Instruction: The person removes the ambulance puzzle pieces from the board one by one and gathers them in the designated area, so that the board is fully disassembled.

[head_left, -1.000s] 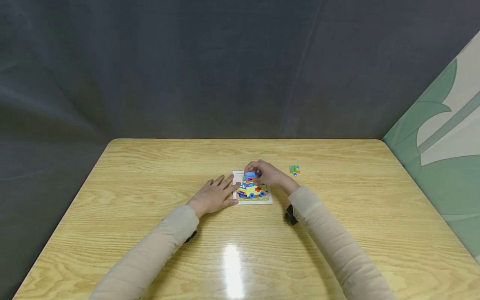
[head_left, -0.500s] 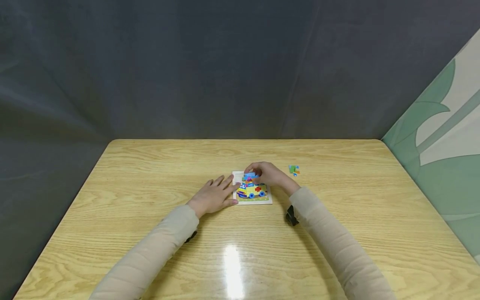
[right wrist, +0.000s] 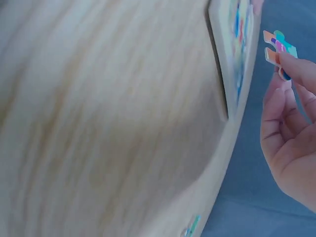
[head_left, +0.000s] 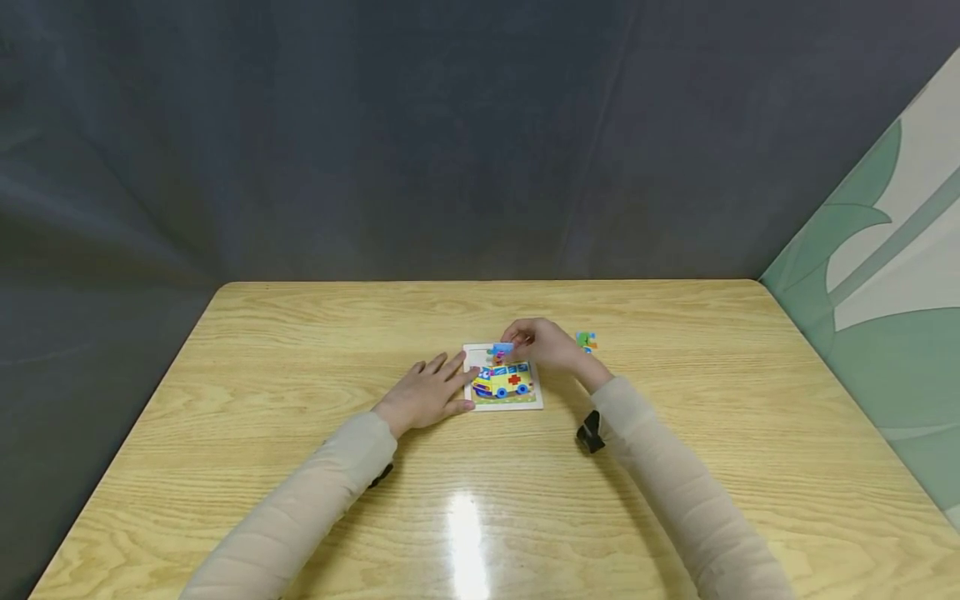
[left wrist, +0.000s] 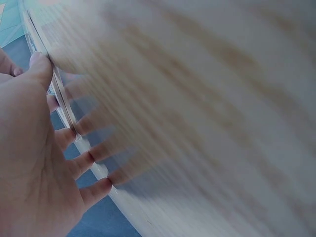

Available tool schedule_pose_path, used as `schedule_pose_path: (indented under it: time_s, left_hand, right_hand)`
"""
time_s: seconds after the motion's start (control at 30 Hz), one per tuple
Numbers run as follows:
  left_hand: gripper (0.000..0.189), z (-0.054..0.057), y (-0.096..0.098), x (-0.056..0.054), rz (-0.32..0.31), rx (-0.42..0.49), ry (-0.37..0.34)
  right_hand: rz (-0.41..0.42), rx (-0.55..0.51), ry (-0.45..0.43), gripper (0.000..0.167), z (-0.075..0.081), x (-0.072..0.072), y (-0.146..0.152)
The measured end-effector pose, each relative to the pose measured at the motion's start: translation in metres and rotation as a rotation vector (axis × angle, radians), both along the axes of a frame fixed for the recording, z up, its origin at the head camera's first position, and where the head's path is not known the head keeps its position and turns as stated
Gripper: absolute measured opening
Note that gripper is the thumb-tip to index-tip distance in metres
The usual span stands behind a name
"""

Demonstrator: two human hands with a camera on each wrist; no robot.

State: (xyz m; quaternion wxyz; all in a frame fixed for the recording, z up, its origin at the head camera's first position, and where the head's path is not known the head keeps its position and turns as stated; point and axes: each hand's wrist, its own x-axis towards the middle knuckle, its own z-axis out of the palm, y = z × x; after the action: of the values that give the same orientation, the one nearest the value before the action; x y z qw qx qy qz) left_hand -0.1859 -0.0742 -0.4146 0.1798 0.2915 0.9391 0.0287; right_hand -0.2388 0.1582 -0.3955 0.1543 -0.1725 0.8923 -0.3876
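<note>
Right hand (head_left: 546, 343), thumb and fingers pinching a piece (head_left: 502, 352), now sits slightly further right, baring more of the ambulance (head_left: 504, 382); the piece is above the puzzle (head_left: 510, 407), not yet seated, while the left hand (head_left: 422, 395), fingers spread, rests at its left edge
</note>
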Motion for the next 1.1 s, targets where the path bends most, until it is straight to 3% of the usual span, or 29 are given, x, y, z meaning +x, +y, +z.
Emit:
schedule_pose_path:
  time_s: [0.13, 0.4, 0.7, 0.93, 1.1]
  left_hand:
    - [0.065, -0.001, 0.0, -0.001, 0.002, -0.005, 0.002]
    - [0.064, -0.001, -0.002, 0.0, -0.001, -0.003, 0.009]
    - [0.063, -0.001, -0.004, 0.001, -0.009, 0.022, 0.019]
    - [0.065, 0.0, -0.004, 0.002, -0.003, 0.016, 0.017]
    - [0.065, 0.001, -0.003, 0.001, -0.006, 0.016, 0.021]
  right_hand:
    - [-0.014, -0.041, 0.048, 0.015, 0.008, 0.004, 0.008]
    - [-0.11, -0.084, 0.057, 0.019, 0.017, 0.004, 0.035]
    - [-0.168, -0.092, -0.002, 0.035, 0.026, 0.004, 0.077]
    - [-0.224, -0.091, 0.013, 0.038, 0.027, 0.002, 0.112]
    - [-0.285, -0.103, -0.06, 0.041, 0.024, 0.0, 0.13]
